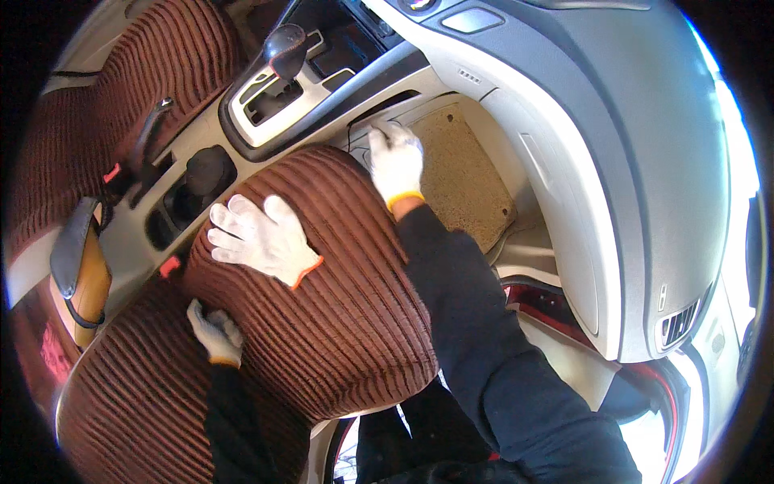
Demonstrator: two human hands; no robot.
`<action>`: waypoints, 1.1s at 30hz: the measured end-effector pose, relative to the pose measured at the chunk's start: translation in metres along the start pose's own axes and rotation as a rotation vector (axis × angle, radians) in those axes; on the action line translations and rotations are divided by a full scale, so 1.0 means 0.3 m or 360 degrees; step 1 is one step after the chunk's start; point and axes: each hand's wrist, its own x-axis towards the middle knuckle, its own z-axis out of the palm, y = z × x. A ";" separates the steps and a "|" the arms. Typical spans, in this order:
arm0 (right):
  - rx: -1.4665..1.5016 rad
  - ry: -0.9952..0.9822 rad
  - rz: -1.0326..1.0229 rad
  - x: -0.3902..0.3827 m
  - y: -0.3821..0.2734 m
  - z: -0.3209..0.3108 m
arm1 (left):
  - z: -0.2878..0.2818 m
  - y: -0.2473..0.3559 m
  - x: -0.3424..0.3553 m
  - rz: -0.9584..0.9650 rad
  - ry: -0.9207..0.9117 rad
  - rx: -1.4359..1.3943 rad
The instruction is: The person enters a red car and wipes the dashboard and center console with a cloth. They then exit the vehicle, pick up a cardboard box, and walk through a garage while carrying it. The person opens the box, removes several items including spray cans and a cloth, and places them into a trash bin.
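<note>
My left hand (pixel 216 332), in a white knit glove, rests near the seam between the backrest and cushion of a brown ribbed car seat (pixel 339 242). Its thumb stands apart from half-curled fingers, with nothing visible between them. A loose white glove (pixel 262 238) with an orange cuff lies flat on the cushion, fingers toward the centre console. Beyond the cushion's front edge, my right hand (pixel 395 161), gloved with a yellow cuff, reaches into the footwell beside the console. Its fingers are bent and closed; whatever is in them is hidden.
The centre console carries a gear lever (pixel 286 52), a handbrake (pixel 153 125) and a dark round object (pixel 211 169) in a holder. A tan floor mat (pixel 463 173) covers the footwell. The grey dashboard (pixel 580 89) curves along the right; an armrest (pixel 81 270) stands left.
</note>
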 end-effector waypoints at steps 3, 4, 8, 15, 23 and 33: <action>0.0028 0.0024 0.0125 -0.107 -0.014 -0.137 | 0.012 0.008 -0.010 0.0052 -0.0030 -0.0007; 0.0095 0.0000 0.0075 -0.156 -0.017 -0.189 | 0.019 0.013 -0.014 0.0070 0.0013 -0.0021; 0.0152 -0.0115 0.0193 -0.431 0.011 -0.414 | 0.036 0.064 0.003 0.0111 0.0019 -0.0047; 0.0002 -0.0582 0.0815 -1.092 0.022 -0.847 | 0.046 0.191 0.178 0.0315 -0.0112 -0.0089; -0.0267 -0.1135 0.1162 -1.914 0.009 -1.244 | 0.165 0.007 -0.037 0.1174 -0.0284 0.0391; -0.0077 -0.0895 0.1631 -2.457 0.156 -1.324 | -0.071 -1.095 -0.599 0.1652 -0.1269 0.1519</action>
